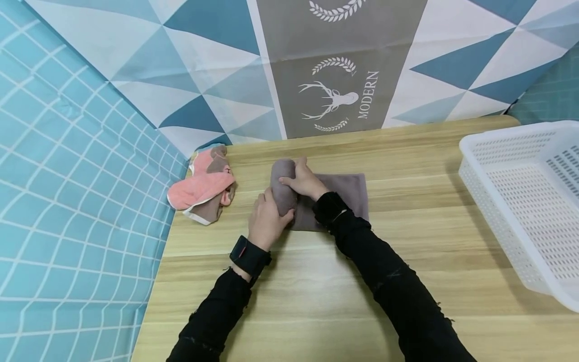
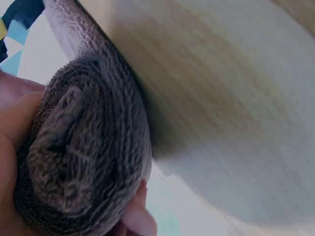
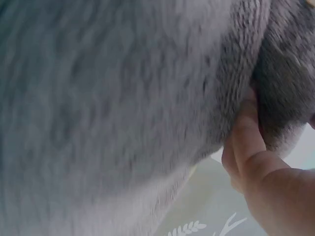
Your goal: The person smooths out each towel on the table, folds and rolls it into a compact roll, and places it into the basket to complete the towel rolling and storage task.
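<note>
A grey-brown towel (image 1: 283,177) lies partly rolled on the wooden table, with its flat part (image 1: 354,193) stretching out to the right. My left hand (image 1: 264,219) grips the near end of the roll from the left, thumb on the near right side. In the left wrist view the spiral end of the roll (image 2: 74,162) faces the camera between thumb and fingers. My right hand (image 1: 308,182) holds the far end, its thumb laid across the top. The right wrist view has fingers (image 3: 246,137) tucked in where the roll meets the flat cloth (image 3: 113,113).
A pink and brown patterned cloth (image 1: 203,186) lies crumpled at the table's back left, by the blue tiled sheet (image 1: 81,191). At the right stands a white plastic basket (image 1: 502,221). Patterned fabric (image 1: 217,75) hangs behind the table's back edge.
</note>
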The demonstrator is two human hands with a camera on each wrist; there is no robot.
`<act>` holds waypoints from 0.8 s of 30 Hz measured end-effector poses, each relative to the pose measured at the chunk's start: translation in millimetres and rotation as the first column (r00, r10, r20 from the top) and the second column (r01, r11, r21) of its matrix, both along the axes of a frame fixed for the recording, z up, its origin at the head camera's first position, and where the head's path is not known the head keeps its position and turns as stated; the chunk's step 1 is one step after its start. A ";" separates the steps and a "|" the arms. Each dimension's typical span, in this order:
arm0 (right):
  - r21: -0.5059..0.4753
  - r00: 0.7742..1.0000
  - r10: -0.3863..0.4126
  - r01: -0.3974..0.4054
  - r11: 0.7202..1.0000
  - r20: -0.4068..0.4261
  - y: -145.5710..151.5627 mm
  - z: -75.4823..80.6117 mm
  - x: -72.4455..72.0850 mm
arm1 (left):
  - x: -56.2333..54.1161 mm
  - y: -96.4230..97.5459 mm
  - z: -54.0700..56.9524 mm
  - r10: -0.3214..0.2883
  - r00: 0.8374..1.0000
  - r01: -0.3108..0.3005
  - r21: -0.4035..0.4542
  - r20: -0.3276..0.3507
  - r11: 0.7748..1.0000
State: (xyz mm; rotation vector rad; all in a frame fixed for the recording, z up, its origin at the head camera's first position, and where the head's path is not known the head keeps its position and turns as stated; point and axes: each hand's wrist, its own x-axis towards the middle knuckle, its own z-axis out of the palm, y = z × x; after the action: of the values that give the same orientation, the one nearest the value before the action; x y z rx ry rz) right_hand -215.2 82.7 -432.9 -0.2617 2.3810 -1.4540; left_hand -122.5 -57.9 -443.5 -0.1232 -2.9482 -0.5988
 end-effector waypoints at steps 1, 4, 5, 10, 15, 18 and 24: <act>0.016 1.000 0.002 -0.002 1.000 0.005 2.2 1.0 -0.1 | 0.4 1.4 -0.5 -0.011 0.999 0.010 -0.027 -0.039 1.000; 0.076 1.000 -0.009 0.008 0.997 0.016 10.2 4.3 -0.7 | 1.3 6.8 -2.2 -0.046 0.988 0.026 -0.132 -0.148 0.991; 0.096 1.000 -0.023 0.022 0.995 0.010 13.1 5.3 -0.7 | 1.5 8.8 -2.6 -0.060 0.982 0.030 -0.166 -0.178 0.986; 0.170 0.989 -0.098 0.116 0.979 -0.112 22.7 8.1 0.0 | 3.3 18.0 -5.2 -0.122 0.959 0.038 -0.309 -0.257 0.950; 0.237 0.984 -0.029 0.071 0.969 -0.179 22.8 10.4 3.0 | 4.9 24.0 -6.9 -0.171 0.954 0.063 -0.394 -0.245 0.917; 0.278 0.986 -0.008 0.054 0.959 -0.165 23.1 11.7 4.3 | 5.4 26.2 -8.8 -0.227 0.948 0.128 -0.384 -0.224 0.914; 0.410 0.986 0.029 0.041 0.911 -0.162 25.4 18.6 7.0 | 5.2 30.3 -8.0 -0.366 0.911 0.295 -0.321 -0.189 0.900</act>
State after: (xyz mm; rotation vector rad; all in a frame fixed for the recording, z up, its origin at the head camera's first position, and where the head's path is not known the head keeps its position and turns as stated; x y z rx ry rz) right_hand -208.2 108.1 -414.3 -0.2746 2.7510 -0.9229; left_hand -117.2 -27.6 -451.4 -0.6927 -2.7627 -0.1650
